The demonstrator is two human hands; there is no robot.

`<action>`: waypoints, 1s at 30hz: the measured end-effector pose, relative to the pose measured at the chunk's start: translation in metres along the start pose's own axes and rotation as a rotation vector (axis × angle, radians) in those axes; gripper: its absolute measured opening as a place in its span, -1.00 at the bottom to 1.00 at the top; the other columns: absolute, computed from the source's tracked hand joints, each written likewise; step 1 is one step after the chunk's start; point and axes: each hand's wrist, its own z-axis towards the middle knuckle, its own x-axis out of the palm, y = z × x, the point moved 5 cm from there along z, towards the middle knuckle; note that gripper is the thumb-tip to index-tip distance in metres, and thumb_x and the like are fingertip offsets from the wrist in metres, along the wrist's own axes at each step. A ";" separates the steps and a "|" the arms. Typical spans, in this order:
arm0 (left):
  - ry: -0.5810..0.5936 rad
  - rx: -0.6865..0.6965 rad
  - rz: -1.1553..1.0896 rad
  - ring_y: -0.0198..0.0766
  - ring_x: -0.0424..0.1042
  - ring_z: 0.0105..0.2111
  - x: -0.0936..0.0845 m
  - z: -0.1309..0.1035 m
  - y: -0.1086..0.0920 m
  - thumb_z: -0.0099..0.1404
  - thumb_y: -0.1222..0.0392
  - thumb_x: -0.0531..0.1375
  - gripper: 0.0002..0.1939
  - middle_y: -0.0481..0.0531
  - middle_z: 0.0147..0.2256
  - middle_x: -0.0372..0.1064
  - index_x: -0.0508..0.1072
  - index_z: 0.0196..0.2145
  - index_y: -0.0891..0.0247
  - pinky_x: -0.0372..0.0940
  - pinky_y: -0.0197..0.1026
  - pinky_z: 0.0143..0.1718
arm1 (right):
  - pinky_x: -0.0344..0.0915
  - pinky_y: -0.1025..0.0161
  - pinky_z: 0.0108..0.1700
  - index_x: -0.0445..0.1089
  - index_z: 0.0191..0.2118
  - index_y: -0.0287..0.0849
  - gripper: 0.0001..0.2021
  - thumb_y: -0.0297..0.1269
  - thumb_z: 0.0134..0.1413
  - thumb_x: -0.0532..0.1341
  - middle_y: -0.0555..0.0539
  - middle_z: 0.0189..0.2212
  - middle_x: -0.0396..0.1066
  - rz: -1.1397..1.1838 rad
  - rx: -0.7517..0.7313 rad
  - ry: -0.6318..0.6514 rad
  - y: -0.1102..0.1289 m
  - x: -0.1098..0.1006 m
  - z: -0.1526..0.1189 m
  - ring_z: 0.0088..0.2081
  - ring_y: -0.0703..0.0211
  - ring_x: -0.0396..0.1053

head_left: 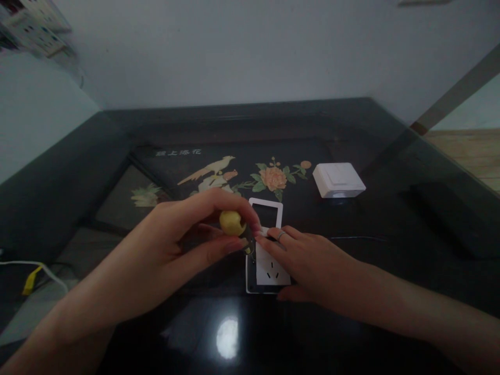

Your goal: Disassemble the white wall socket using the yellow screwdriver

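behind socket (pixel 269 268): frame (pixel 266 203), switch (pixel 338 179)

The dark table top (pixel 351 130) bears one line of pale Chinese characters (pixel 178 152), painted at the upper left of its bird-and-flower picture (pixel 242 174); they appear to read 锦上添花, though the first character is blurred. The papers on the wall (pixel 35 26) at top left are too blurred to read.

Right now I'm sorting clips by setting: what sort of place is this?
Probably a room at home: a glossy black table with a painted bird and peony inlay against a plain wall, a wood floor beside it, and a socket being worked on.
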 end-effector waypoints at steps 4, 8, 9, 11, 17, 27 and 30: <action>0.053 0.042 0.025 -0.25 0.59 -0.20 0.001 -0.001 -0.003 0.37 0.28 0.15 -0.73 -0.12 -0.16 0.57 0.41 -0.02 0.01 0.49 -0.38 -0.22 | 0.51 -0.13 -0.04 0.26 0.25 -0.42 -0.13 -0.14 -0.16 0.51 -0.41 0.11 0.42 0.014 -0.005 0.005 0.001 -0.003 0.000 0.04 -0.27 0.44; 0.061 0.059 0.019 -0.22 0.58 -0.14 0.000 -0.003 -0.003 0.40 0.31 0.11 -0.66 -0.07 -0.10 0.56 0.36 0.06 -0.01 0.50 -0.31 -0.14 | 0.52 -0.13 -0.05 0.25 0.27 -0.42 -0.13 -0.17 -0.15 0.50 -0.41 0.11 0.42 0.013 0.007 0.032 0.001 -0.003 0.000 0.04 -0.27 0.44; 0.078 0.072 0.028 -0.22 0.58 -0.13 -0.001 -0.004 -0.004 0.41 0.32 0.10 -0.68 -0.07 -0.08 0.55 0.37 0.05 0.00 0.49 -0.31 -0.12 | 0.52 -0.13 -0.06 0.24 0.27 -0.42 -0.12 -0.16 -0.15 0.50 -0.41 0.11 0.42 0.013 0.008 0.025 0.001 -0.002 0.001 0.03 -0.27 0.45; 0.121 0.110 0.069 -0.22 0.55 -0.04 -0.002 -0.005 -0.005 0.42 0.32 0.08 -0.68 -0.06 0.00 0.52 0.38 0.05 0.01 0.47 -0.30 -0.05 | 0.52 -0.12 -0.07 0.23 0.27 -0.42 -0.10 -0.12 -0.17 0.51 -0.41 0.12 0.41 0.010 0.004 0.001 0.000 -0.001 0.001 0.03 -0.27 0.45; 0.183 0.164 0.164 -0.20 0.51 0.05 -0.007 -0.002 -0.004 0.42 0.30 0.10 -0.53 -0.09 0.12 0.46 0.31 0.23 -0.06 0.38 -0.26 0.12 | 0.53 -0.11 -0.07 0.25 0.25 -0.44 -0.11 -0.14 -0.19 0.52 -0.44 0.13 0.39 -0.012 -0.016 -0.024 0.001 0.001 0.000 0.04 -0.28 0.45; 0.168 0.241 0.088 -0.30 0.59 -0.13 -0.002 -0.002 -0.016 0.37 0.34 0.18 -0.64 -0.15 -0.04 0.56 0.45 0.04 -0.04 0.43 -0.40 -0.05 | 0.53 -0.09 -0.10 0.27 0.24 -0.37 -0.10 -0.13 -0.24 0.53 -0.39 0.08 0.44 -0.003 -0.014 -0.057 -0.001 0.003 0.000 -0.01 -0.24 0.47; 0.126 0.250 0.091 -0.32 0.59 -0.18 -0.002 -0.002 -0.018 0.36 0.29 0.23 -0.75 -0.14 -0.11 0.57 0.46 -0.05 0.00 0.44 -0.42 -0.13 | 0.53 -0.09 -0.11 0.29 0.23 -0.37 -0.12 -0.13 -0.24 0.53 -0.41 0.10 0.43 -0.012 -0.030 -0.098 -0.001 0.005 -0.001 -0.01 -0.25 0.48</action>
